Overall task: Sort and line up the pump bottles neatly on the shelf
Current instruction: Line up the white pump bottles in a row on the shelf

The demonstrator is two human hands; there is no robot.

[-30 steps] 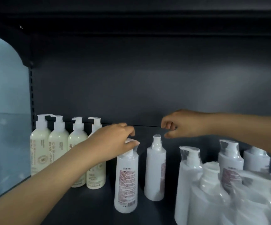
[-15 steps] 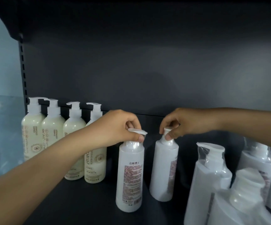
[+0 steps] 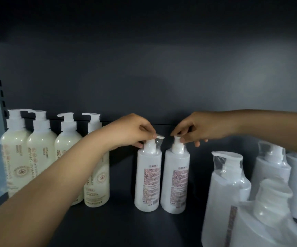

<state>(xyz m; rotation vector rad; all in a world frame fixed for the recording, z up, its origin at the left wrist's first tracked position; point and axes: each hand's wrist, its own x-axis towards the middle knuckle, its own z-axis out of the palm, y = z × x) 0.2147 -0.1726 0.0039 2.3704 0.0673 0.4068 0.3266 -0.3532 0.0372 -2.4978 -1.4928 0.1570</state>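
Dark shelf (image 3: 108,227): left hand (image 3: 131,131) and right hand (image 3: 197,129) each pinch a white pump bottle's (image 3: 147,180) nozzle, apparently squaring the pair; next, likely turn labels forward.

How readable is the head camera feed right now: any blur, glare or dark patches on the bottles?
Head view: dim overall, the shelf nearly black; the two white bottles under the left hand and right hand are fairly sharp, label print visible but too small to read; the wrapped bottles at right are close and smeared; cream bottles at left bow with wide-angle distortion; no harsh glare.
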